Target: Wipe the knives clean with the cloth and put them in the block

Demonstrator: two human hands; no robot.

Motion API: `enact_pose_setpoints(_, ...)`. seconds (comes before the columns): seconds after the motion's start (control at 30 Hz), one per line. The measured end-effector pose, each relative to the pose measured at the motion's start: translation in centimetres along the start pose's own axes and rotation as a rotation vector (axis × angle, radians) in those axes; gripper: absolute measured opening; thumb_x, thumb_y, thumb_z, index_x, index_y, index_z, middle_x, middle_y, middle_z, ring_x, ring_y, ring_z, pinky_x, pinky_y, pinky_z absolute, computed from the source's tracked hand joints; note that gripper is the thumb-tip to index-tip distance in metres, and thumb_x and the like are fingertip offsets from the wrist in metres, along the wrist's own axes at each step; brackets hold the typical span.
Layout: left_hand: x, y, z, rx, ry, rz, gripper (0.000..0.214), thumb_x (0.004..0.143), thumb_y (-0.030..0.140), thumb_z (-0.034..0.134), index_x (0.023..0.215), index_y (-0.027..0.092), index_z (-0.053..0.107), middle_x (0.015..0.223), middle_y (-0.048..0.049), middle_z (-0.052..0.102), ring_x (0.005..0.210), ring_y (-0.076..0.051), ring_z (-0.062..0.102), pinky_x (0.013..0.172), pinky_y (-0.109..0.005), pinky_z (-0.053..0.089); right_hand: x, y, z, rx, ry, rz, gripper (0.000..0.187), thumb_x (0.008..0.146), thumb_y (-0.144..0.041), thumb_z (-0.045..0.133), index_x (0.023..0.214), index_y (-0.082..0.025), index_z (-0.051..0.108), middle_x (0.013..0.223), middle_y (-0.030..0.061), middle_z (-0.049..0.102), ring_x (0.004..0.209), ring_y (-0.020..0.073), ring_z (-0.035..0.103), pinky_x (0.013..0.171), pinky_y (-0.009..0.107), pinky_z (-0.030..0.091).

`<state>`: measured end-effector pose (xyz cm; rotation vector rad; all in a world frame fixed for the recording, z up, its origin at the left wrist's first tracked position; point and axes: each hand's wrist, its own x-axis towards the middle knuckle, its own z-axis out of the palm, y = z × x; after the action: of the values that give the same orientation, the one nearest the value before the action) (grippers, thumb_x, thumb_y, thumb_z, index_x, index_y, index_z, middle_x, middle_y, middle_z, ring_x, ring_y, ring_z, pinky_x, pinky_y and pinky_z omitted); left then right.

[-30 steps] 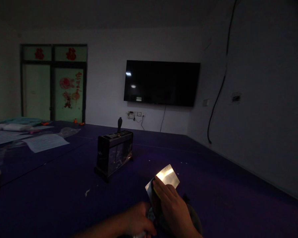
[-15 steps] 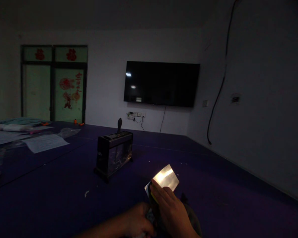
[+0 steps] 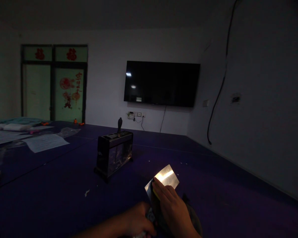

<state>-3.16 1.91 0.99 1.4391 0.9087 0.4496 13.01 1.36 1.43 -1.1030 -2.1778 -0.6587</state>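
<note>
My right hand (image 3: pixel 173 205) has its fingers pressed together over a dark pad with a yellow edge (image 3: pixel 156 195), against a shiny metal plate (image 3: pixel 168 180). The plate is tilted, with its bright face catching the light. Lower left of it, my left hand (image 3: pixel 139 218) is closed around a greyish part (image 3: pixel 150 216) that I cannot make out. A dark rounded mass (image 3: pixel 195 219) shows behind my right wrist, its kind unclear. Beyond my hands, a dark box-shaped device (image 3: pixel 115 153) with a shiny side panel and an upright knob handle (image 3: pixel 119 125) stands on the purple table.
Printed sheets (image 3: pixel 46 142), clear plastic wrapping (image 3: pixel 68 132) and folded cloths (image 3: pixel 17 124) lie at the left on the table (image 3: pixel 64 188). Small orange items (image 3: pixel 75 121) sit at the far edge. A television (image 3: pixel 161 84) and a hanging black cable (image 3: pixel 221 86) are on the walls.
My right hand has shifted very slightly against the plate, along with the dark pad. The left hand, the plate and the box-shaped device look nearly the same.
</note>
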Motion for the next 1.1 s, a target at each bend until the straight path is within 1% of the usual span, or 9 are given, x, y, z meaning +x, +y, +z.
enact_pose_setpoints(0.2, -0.06, -0.22, -0.07, -0.002, 0.002, 0.012, 0.015, 0.044, 0.007, 0.06, 0.056, 0.012, 0.052, 0.045, 0.0028, 0.052, 0.035, -0.006, 0.044, 0.034, -0.015, 0.032, -0.06, 0.25, 0.12, 0.009, 0.047, 0.041, 0.062, 0.069, 0.001, 0.034, 0.126, -0.024, 0.041, 0.127, 0.0012, 0.047, 0.093, 0.016, 0.054, 0.076, 0.028, 0.051)
enact_pose_setpoints(0.3, 0.07, -0.45, -0.1, -0.01, 0.007, 0.016, 0.016, 0.044, 0.01, 0.063, 0.055, 0.012, 0.052, 0.045, 0.0023, 0.052, 0.035, -0.006, 0.044, 0.033, -0.015, 0.032, -0.04, 0.19, 0.01, 0.008, 0.047, 0.039, 0.062, 0.07, 0.001, 0.034, 0.126, -0.024, 0.041, 0.126, 0.0015, 0.047, 0.093, 0.0159, 0.055, 0.076, 0.028, 0.051)
enact_pose_setpoints(0.43, 0.27, -0.72, -0.04, -0.026, -0.003, 0.054, 0.017, 0.044, 0.01, 0.063, 0.056, 0.012, 0.052, 0.044, 0.0023, 0.052, 0.035, -0.006, 0.044, 0.034, -0.016, 0.033, 0.03, 0.12, -0.16, 0.02, 0.02, 0.025, 0.058, 0.071, 0.0, 0.034, 0.125, -0.021, 0.043, 0.127, 0.0039, 0.047, 0.093, 0.0162, 0.054, 0.078, 0.028, 0.05)
enact_pose_setpoints(0.63, 0.31, -0.53, 0.06, -0.027, -0.035, -0.02, 0.017, 0.045, 0.009, 0.057, 0.061, 0.013, 0.052, 0.039, 0.0028, 0.051, 0.033, -0.009, 0.044, 0.032, -0.017, 0.035, 0.11, -0.11, -0.35, 0.031, 0.002, -0.002, 0.056, 0.072, 0.0, 0.034, 0.124, -0.018, 0.044, 0.128, 0.0054, 0.045, 0.094, 0.0174, 0.053, 0.077, 0.029, 0.05)
enact_pose_setpoints(0.77, 0.46, -0.7, 0.02, -0.046, -0.053, -0.04, 0.016, 0.046, 0.01, 0.055, 0.062, 0.013, 0.052, 0.04, 0.0015, 0.052, 0.031, -0.009, 0.044, 0.031, -0.015, 0.033, 0.09, -0.28, -0.41, 0.054, -0.005, 0.02, 0.06, 0.07, 0.001, 0.035, 0.125, -0.02, 0.042, 0.129, 0.0038, 0.044, 0.093, 0.0168, 0.054, 0.076, 0.029, 0.051)
enact_pose_setpoints(0.87, 0.58, -0.88, 0.01, -0.056, -0.068, -0.048, 0.017, 0.047, 0.01, 0.055, 0.063, 0.013, 0.051, 0.039, 0.002, 0.052, 0.03, -0.008, 0.043, 0.031, -0.015, 0.032, 0.07, -0.28, -0.39, 0.058, 0.001, 0.026, 0.059, 0.07, 0.001, 0.033, 0.125, -0.02, 0.043, 0.129, 0.0035, 0.045, 0.094, 0.0166, 0.053, 0.076, 0.029, 0.051)
enact_pose_setpoints(1.0, 0.55, -0.81, 0.03, -0.052, -0.064, -0.006, 0.02, 0.047, 0.011, 0.058, 0.066, 0.014, 0.051, 0.039, 0.0024, 0.051, 0.032, -0.009, 0.044, 0.032, -0.017, 0.034, 0.03, -0.19, -0.26, 0.057, -0.003, 0.014, 0.059, 0.07, 0.001, 0.032, 0.124, -0.02, 0.043, 0.129, 0.0039, 0.045, 0.095, 0.0167, 0.053, 0.077, 0.029, 0.05)
enact_pose_setpoints(1.1, 0.42, -0.6, 0.06, -0.031, -0.046, 0.024, 0.016, 0.046, 0.013, 0.06, 0.06, 0.013, 0.051, 0.041, 0.0022, 0.051, 0.033, -0.009, 0.045, 0.033, -0.018, 0.035, -0.02, -0.15, -0.16, 0.052, 0.017, 0.019, 0.061, 0.069, 0.001, 0.033, 0.125, -0.022, 0.042, 0.128, 0.0036, 0.046, 0.094, 0.0168, 0.054, 0.076, 0.03, 0.051)
